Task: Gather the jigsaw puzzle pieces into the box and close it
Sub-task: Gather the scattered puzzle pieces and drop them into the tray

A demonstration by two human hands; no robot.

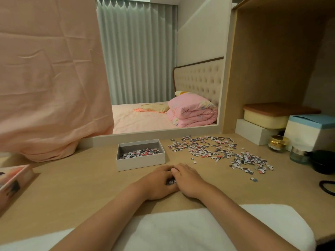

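Note:
An open grey box (pixel 140 161) stands on the wooden desk, a thin layer of puzzle pieces in its bottom. Just in front of it my left hand (pixel 159 182) and my right hand (pixel 188 180) lie cupped together on the desk, enclosing a small heap of puzzle pieces (pixel 171 182) that shows in the gap between them. Many loose pieces (pixel 217 151) are scattered across the desk to the right of the box. The box lid (pixel 13 180), printed with a picture, lies at the far left edge.
At the right stand small glass jars (pixel 278 143), a white-and-blue carton (pixel 310 131), stacked containers (pixel 266 120) and a black object (pixel 324 163). A pink cloth (pixel 50 87) hangs at the left over a mirror (pixel 145 69). White fabric (pixel 181 230) covers the desk's near edge.

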